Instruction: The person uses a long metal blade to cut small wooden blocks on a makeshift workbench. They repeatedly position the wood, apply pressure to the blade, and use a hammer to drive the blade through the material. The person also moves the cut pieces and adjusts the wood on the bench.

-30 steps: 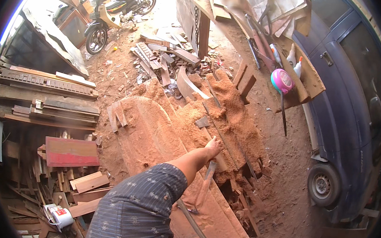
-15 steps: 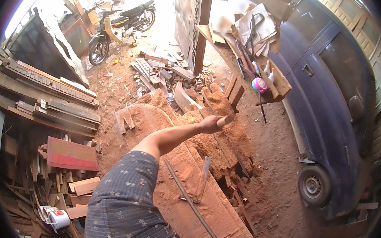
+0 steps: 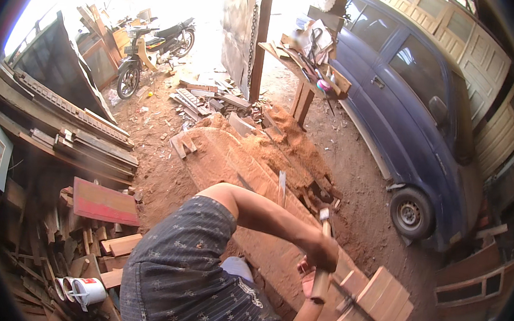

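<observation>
My left hand (image 3: pixel 324 253) is bent down over the near right part of the dusty bench (image 3: pixel 266 247), closed on a wooden-handled tool (image 3: pixel 320 286). Its pale, blocky end points away from me, and the handle's thick butt comes out on the near side. Beside the handle, with fingers curled close to it, is my right hand (image 3: pixel 307 278); what lies in its fingers is hidden. To the right of both hands are joined wooden boards (image 3: pixel 378 300) with a dark bar across them. A flat metal blade (image 3: pixel 282 188) stands out beyond my left forearm.
Sawdust heaps (image 3: pixel 286 162) and scrap wood (image 3: pixel 213 98) lie beyond the bench. A blue van (image 3: pixel 386 104) stands right, near a tool shelf (image 3: pixel 334 76). Stacked timber (image 3: pixel 85 142), a red panel (image 3: pixel 105 200) and white buckets (image 3: pixel 88 290) are left. A motorbike (image 3: pixel 129 74) stands far left.
My left hand has come back from the far sawdust heap to the near right, carrying the wooden-handled tool. My right hand and more of the boards have come into view.
</observation>
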Demonstrator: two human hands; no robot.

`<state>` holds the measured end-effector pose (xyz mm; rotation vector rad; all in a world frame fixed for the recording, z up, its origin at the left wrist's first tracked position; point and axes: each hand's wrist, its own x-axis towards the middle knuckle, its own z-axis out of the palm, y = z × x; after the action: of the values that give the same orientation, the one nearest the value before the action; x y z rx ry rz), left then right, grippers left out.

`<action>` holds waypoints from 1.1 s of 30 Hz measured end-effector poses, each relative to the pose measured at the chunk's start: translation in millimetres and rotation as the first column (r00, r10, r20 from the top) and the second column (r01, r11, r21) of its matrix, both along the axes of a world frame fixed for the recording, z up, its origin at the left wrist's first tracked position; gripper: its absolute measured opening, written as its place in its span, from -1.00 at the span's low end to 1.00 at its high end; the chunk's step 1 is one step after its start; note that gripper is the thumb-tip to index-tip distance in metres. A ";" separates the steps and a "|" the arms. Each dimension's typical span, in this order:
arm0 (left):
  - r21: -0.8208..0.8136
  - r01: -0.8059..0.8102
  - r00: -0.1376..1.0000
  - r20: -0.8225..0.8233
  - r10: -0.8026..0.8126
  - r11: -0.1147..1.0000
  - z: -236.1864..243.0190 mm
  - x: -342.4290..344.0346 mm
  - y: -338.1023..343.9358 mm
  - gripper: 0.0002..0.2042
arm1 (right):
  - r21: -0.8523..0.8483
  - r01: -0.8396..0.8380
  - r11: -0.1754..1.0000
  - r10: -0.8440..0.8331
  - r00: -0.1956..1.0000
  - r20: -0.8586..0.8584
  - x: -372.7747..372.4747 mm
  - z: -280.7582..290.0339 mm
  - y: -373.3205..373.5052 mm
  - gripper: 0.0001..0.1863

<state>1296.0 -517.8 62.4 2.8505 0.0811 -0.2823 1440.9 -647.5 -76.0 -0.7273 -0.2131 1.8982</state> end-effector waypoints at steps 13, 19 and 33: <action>-0.383 0.143 0.817 0.566 0.110 0.913 -33.4 138.6 -382.4 -0.51 | 0.100 0.402 0.910 -0.397 0.778 0.486 216.7 15.3 -397.0 -0.62; -0.379 -0.408 0.898 -0.003 0.440 0.831 -100.2 159.4 -414.0 -0.51 | 0.435 0.724 0.535 -0.694 0.083 0.715 254.6 143.2 -534.4 -0.69; -0.603 -0.272 0.961 -0.205 0.183 0.750 -239.7 435.5 -506.4 -0.56 | 0.156 0.982 0.110 -0.102 -0.145 0.984 347.2 62.7 -753.1 -0.59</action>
<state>1731.5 -1024.2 -177.3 2.1206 0.3019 -0.3667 1788.2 -1400.5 -13.4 -2.0262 0.3727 0.0045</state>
